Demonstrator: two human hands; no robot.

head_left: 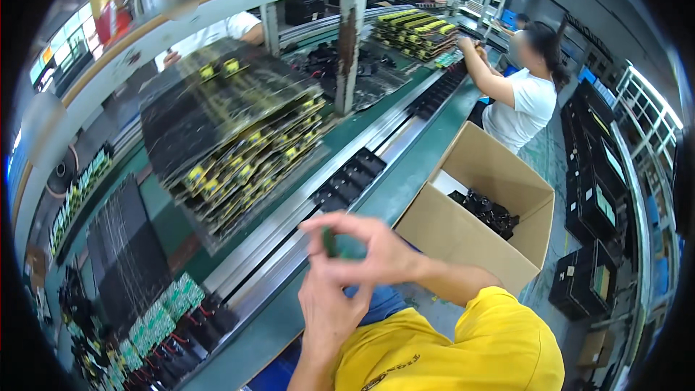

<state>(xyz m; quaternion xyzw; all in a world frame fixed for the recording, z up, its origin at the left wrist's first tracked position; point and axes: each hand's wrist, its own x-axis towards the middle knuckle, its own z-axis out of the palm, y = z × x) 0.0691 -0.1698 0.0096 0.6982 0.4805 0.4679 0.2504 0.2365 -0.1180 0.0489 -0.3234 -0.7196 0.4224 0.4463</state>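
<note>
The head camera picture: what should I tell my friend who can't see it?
A person's left hand and right hand meet around a small, blurred green piece by a green workbench. To the right stands an open cardboard box holding black parts; to the left, a stack of dark sheets.

Bright windows (66, 45) at left; glare on metal rail (269, 286); fingers (358, 226) blurred; edges bent, corners black.
</note>
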